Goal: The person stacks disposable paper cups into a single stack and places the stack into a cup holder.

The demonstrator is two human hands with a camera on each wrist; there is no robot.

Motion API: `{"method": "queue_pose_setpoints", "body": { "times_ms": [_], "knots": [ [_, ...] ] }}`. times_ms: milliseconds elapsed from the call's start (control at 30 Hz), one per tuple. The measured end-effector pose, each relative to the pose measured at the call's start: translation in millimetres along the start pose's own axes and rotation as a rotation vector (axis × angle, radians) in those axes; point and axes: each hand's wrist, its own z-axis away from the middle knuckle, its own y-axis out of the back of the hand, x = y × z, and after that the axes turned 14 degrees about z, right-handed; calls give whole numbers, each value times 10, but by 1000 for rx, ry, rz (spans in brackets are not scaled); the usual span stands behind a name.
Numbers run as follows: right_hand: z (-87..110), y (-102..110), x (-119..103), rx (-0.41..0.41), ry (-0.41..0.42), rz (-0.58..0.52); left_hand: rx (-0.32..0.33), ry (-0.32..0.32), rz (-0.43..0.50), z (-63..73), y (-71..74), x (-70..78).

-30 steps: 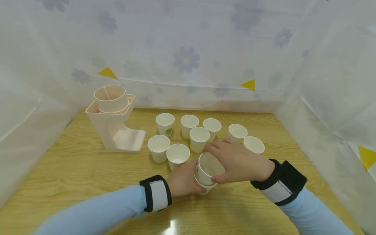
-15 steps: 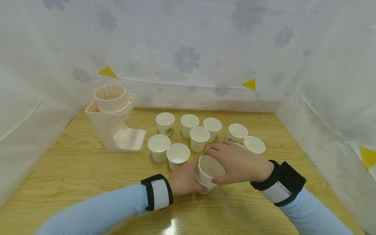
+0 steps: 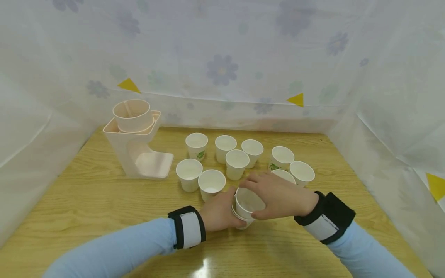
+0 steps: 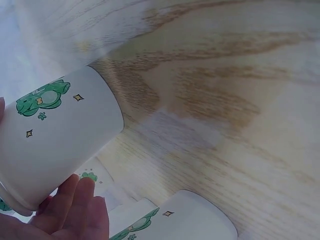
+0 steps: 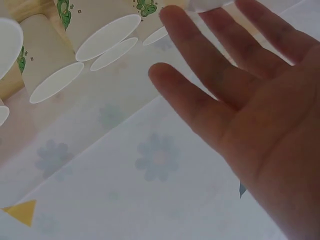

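My left hand (image 3: 220, 212) grips a white paper cup (image 3: 245, 224) low at the front of the group. A second paper cup (image 3: 249, 202) sits nested in it, its rim a little above the lower one's. Over this upper cup lies my right hand (image 3: 281, 196), thumb at the near rim and fingers at the far rim. In the left wrist view the gripped cup (image 4: 60, 135) shows a green cartoon animal print, with fingers (image 4: 75, 205) along its side. The right wrist view shows extended fingers (image 5: 195, 60), the held cup mostly out of sight.
Several upright paper cups (image 3: 237, 162) stand behind the hands, some close together, on the wooden table (image 3: 87, 200). At the left stands a pale pink holder (image 3: 133, 150) with a round container (image 3: 132, 116) on top. A flower-patterned sheet (image 3: 222, 38) hangs behind.
The upper cup has sunk slightly deeper into the lower one, and my right hand has moved down a little with it. One more cup behind that hand now shows more of its rim.
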Motion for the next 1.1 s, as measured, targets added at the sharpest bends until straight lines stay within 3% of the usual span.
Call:
{"method": "queue_pose_setpoints", "body": {
  "times_ms": [300, 1100],
  "knots": [
    [13, -14, 0, -78, -38, -106, -9, 18, -18, -11, -4, -3],
    [-21, -128, 1, -73, -7, -130, -12, -8, 14, 5, 1, -14]
  ]
}}
